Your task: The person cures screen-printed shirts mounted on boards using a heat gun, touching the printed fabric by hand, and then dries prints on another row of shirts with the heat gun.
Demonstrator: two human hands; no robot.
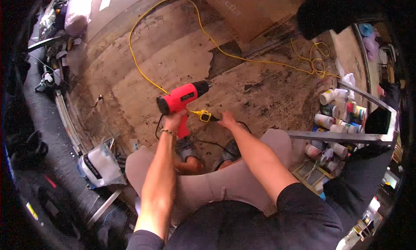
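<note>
A red heat gun (184, 96) with a black nozzle is gripped by its handle in my left hand (173, 120), its nozzle pointing up and to the right. My right hand (227, 120) has its fingers closed at a black plug (215, 118) beside a yellow socket block (201, 116) on the yellow extension cord (147, 76). Black cable loops down around my feet, below both hands.
Stained wooden flooring (260, 94) spreads ahead, crossed by the cord. Paint pots (325, 120) and bottles crowd the right beside a metal frame (338, 136). At left lie a white bag (102, 163), a metal rail (67, 120) and assorted clutter.
</note>
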